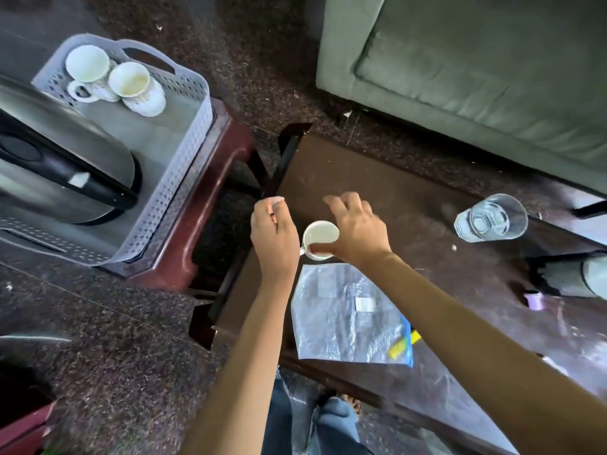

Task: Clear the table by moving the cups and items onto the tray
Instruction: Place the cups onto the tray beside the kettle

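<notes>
A small white cup stands near the left end of the dark wooden table. My right hand grips its near right rim with the thumb while the other fingers are spread above it. Just left of the cup, my left hand has its fingers curled shut; the cup's handle points toward that wrist. A clear drinking glass stands further right on the table. To the left, the grey perforated tray holds two white cups and a steel kettle.
The tray rests on a maroon stool beside the table. A clear zip bag lies on the table's near edge with a yellow item by it. A small purple object sits at right. A green sofa stands behind.
</notes>
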